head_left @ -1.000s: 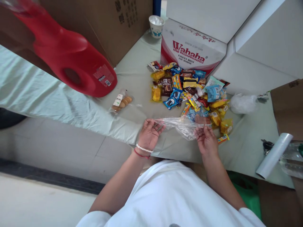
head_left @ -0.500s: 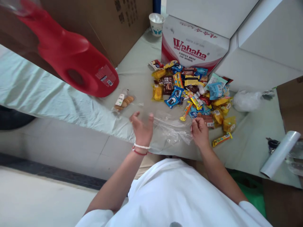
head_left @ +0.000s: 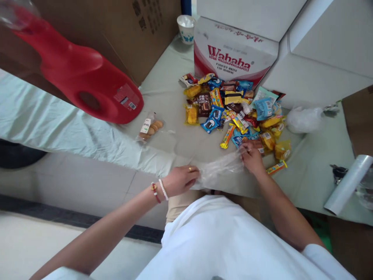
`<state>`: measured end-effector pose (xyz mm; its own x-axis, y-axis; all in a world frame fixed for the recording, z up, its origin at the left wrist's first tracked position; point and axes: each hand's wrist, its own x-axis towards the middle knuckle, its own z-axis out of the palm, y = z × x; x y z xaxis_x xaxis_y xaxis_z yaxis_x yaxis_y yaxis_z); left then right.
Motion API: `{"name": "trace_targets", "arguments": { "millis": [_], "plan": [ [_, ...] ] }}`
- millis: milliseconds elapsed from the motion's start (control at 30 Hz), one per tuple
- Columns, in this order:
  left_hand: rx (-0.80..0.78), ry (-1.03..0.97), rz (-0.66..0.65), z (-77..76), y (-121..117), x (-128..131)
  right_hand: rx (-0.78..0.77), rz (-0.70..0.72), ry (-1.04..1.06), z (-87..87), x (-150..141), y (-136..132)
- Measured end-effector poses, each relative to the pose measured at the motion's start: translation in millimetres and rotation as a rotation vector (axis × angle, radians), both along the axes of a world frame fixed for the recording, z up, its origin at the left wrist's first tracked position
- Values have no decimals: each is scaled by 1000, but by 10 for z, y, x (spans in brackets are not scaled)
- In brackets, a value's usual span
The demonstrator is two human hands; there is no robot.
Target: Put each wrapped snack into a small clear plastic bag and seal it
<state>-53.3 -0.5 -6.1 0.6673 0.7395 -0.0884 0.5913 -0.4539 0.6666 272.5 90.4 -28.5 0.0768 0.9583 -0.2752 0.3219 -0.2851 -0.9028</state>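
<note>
A clear, crumpled plastic bag (head_left: 219, 169) stretches between my two hands at the table's near edge. My left hand (head_left: 182, 180), with a ring and bracelets, is closed on the bag's left end. At the other end, my right hand (head_left: 252, 157) pinches the bag beside the snack pile. That pile holds several wrapped snacks, among them a brown cocoa packet (head_left: 204, 104), a blue packet (head_left: 212, 119) and a yellow stick packet (head_left: 227, 136). A clear packet of round biscuits (head_left: 149, 127) lies apart, to the left of the pile.
A large red jug (head_left: 87, 74) stands at the left before a brown carton (head_left: 116, 35). Behind the snacks are a Wahaha box (head_left: 233, 54) and a paper cup (head_left: 186, 30). On the right lie a bundled plastic bag (head_left: 303, 119) and a film roll (head_left: 348, 184).
My left hand has gone from spread fingers above the table to closed on the bag, moving down toward me. My right hand keeps its pinch; the bag is now pulled out between them.
</note>
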Motion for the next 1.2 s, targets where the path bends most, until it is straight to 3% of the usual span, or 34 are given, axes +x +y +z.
{"name": "trace_targets", "arguments": {
  "millis": [167, 300, 433, 533, 600, 667, 767, 900, 1067, 1200],
  "plan": [
    [-63, 20, 397, 54, 3, 168, 55, 39, -117, 9, 6, 44],
    [-59, 152, 552, 62, 186, 381, 75, 230, -405, 18, 69, 85],
    [-91, 396, 537, 143, 325, 460, 102, 392, -657, 227, 205, -20],
    [-118, 487, 471, 218, 338, 494, 271, 273, -800, 567, 161, -190],
    [-132, 513, 431, 262, 336, 506, 448, 269, -773, 760, 16, -295],
    [-141, 534, 388, 299, 344, 499, 552, 475, -683, 819, -173, -359],
    [-151, 559, 354, 328, 378, 437, 518, 757, -645, 656, -374, -328],
    [-191, 521, 355, 289, 431, 316, 396, 820, -674, 476, -366, -17],
    [-229, 517, 323, 250, 485, 286, 518, 823, -951, 753, -613, 789],
    [-255, 579, 294, 303, 505, 309, 545, 1112, -1155, 822, -1016, 1464]
  ]
}}
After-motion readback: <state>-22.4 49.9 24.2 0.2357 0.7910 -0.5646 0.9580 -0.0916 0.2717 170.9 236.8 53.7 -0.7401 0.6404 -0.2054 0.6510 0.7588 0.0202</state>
